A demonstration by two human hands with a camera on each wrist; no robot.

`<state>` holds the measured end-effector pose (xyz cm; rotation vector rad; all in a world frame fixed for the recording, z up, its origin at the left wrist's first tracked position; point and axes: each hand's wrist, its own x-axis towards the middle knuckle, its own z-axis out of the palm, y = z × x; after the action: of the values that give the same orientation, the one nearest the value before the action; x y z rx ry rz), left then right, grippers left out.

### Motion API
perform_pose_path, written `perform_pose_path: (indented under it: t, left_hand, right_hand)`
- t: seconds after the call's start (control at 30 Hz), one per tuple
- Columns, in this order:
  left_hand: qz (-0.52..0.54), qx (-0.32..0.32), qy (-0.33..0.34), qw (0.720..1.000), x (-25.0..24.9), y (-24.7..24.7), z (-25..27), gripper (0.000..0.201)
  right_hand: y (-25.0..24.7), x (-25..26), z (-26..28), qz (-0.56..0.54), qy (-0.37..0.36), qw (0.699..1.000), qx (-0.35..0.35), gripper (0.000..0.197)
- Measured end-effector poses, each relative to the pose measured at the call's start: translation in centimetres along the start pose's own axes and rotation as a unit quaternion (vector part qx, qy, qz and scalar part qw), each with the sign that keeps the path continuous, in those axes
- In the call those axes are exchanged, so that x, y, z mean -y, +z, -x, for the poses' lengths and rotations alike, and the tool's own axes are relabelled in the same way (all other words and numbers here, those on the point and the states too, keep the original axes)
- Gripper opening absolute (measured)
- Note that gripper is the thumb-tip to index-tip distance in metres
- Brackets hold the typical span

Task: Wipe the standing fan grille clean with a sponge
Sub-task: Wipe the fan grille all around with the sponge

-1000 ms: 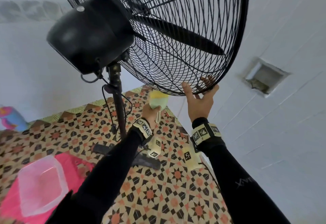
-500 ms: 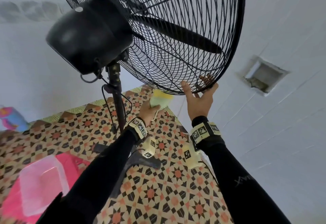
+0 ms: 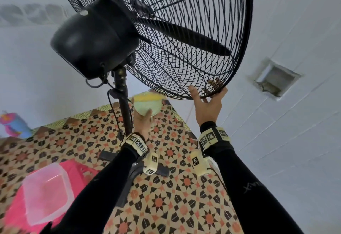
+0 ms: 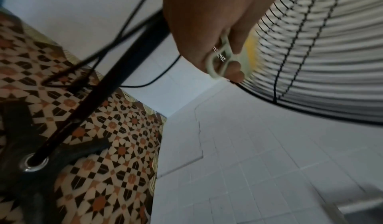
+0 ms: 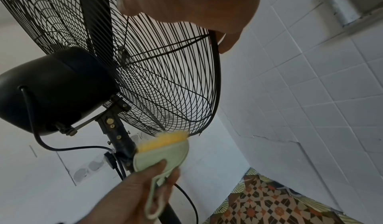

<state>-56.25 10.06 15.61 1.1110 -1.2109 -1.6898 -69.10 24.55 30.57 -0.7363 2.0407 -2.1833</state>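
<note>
Left hand (image 3: pixel 142 122) gripping sponge (image 3: pixel 147 104) under grille (image 3: pixel 184 64) — right hand (image 3: pixel 207 108) clasping its rim

Fan grille (image 3: pixel 184 40) was black, motor (image 3: pixel 94 43) black. Sponge (image 3: pixel 147 104) was yellow on pale green. Floor (image 3: pixel 175 206) bore orange, black, cream star pattern. Wall (image 3: pixel 295 132) white tile. Sleeves (image 3: pixel 103 187) black. Stool (image 3: pixel 77 173) pink.

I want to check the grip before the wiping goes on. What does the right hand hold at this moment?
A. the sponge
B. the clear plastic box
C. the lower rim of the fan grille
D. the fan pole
C: the right hand grips the lower rim of the fan grille, while the left hand holds the sponge.
</note>
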Motion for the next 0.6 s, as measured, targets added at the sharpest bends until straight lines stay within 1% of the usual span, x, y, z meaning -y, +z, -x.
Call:
perform_pose_path:
  t: [0.03,0.07,0.13,0.17,0.23,0.33,0.37,0.4,0.43,0.47,0.53,0.6]
  left_hand:
    - [-0.013,0.000,0.010,1.000,-0.3,-0.6,0.0,0.042]
    - [-0.036,0.017,0.013,0.999,-0.8,-1.2,-0.3,0.044]
    - [-0.078,0.078,0.018,0.994,-3.0,-1.7,-0.6,0.051]
    - [-0.106,0.106,0.023,0.988,-3.8,-1.7,-0.7,0.050]
    - [-0.142,0.132,0.002,0.981,-4.3,-1.2,-0.3,0.048]
    - [-0.106,0.127,-0.062,0.984,-2.8,0.5,1.1,0.048]
    - [-0.081,0.132,-0.090,0.984,-2.3,1.2,1.8,0.042]
    - [-0.066,0.137,-0.106,0.983,-1.7,2.0,2.2,0.029]
    - [-0.050,0.130,-0.117,0.983,-1.1,2.9,2.5,0.015]
    - [-0.038,0.118,-0.134,0.983,-0.8,3.9,2.5,0.009]
    - [0.023,0.105,-0.173,0.979,-1.1,5.7,3.0,0.009]
    - [0.074,0.112,-0.177,0.975,-1.4,7.1,3.5,0.009]
  right_hand:
    - [0.0,-0.1,0.2,0.000,0.004,1.000,-0.004,0.099]
    - [0.1,-0.2,0.5,0.000,0.006,1.000,-0.009,0.100]
    - [0.1,-0.2,1.0,0.005,0.008,1.000,-0.018,0.101]
    - [0.1,0.0,1.1,0.007,0.009,1.000,-0.019,0.100]
    - [0.1,0.5,1.2,0.009,0.013,1.000,-0.018,0.099]
    - [-0.2,1.0,1.3,0.013,0.015,1.000,-0.019,0.101]
    - [-0.4,1.1,1.3,0.021,0.015,1.000,-0.016,0.099]
    - [-0.6,1.2,1.4,0.030,0.012,0.999,-0.011,0.097]
    - [-1.0,1.4,1.6,0.044,0.009,0.999,-0.005,0.095]
    - [-1.4,1.7,1.6,0.059,0.007,0.998,0.004,0.092]
    - [-2.3,2.5,1.7,0.099,0.003,0.995,0.028,0.087]
    - [-3.4,3.7,1.4,0.151,-0.011,0.986,0.064,0.085]
